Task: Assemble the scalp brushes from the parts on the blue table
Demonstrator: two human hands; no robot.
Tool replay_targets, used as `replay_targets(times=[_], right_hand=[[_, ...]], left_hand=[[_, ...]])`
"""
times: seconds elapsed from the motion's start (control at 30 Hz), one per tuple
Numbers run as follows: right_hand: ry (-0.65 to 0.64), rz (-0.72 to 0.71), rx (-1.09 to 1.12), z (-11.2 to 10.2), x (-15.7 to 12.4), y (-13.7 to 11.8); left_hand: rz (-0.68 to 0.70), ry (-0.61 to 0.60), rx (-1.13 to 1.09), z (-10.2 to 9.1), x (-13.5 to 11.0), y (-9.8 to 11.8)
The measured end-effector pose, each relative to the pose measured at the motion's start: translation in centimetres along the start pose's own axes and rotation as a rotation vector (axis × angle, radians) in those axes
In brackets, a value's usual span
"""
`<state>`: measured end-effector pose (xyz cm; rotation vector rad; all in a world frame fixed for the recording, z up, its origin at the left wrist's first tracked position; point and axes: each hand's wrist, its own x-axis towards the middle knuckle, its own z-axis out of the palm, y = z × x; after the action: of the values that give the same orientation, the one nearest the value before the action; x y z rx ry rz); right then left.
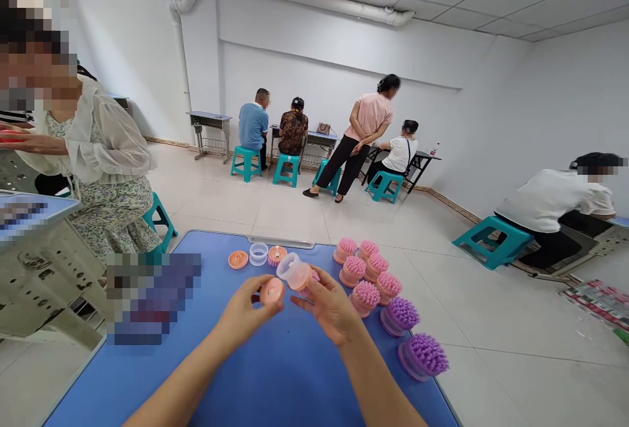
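My left hand (250,306) grips a small round orange cap (272,291) between thumb and fingers. Close beside it, my right hand (331,302) holds a scrub brush body (296,274), tilted, with a clear ring at its upper end and pink bristles partly hidden by my fingers. The cap and the brush body are apart. Beyond my hands lie an orange disc-shaped part (238,259), a clear plastic ring (258,254) and an orange brush base (277,255) with a small white-topped post and pink bristles beneath.
Several pink brushes (366,296) and two purple brushes (423,355) line the right side of the blue table (285,374). A blurred-out item (164,296) lies at the left edge. One person (105,145) sits close on the left; others sit or stand farther back among teal stools (246,162).
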<state>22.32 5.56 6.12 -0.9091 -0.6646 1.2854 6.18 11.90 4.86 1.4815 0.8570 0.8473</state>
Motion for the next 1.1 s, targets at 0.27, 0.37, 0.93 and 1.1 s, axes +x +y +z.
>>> replay_targets(times=[0.27, 0.37, 0.93, 1.1], right_hand=[[-0.025, -0.337, -0.515, -0.6, -0.3, -0.1], [-0.081, -0.38, -0.593, -0.7, -0.3, 0.2], [-0.212, -0.145, -0.388, -2.0, 0.2, 0.1], [-0.197, -0.139, -0.412, -2.0, 0.3, 0.2]], left_hand=[[-0.148, -0.088, -0.617, -1.7, 0.3, 0.8], [-0.126, -0.153, -0.583, -1.6, 0.0, 0.9], [-0.06, -0.275, -0.416, -1.0, -0.9, 1.6], [-0.048, -0.269, -0.442, -1.0, -1.0, 1.8]])
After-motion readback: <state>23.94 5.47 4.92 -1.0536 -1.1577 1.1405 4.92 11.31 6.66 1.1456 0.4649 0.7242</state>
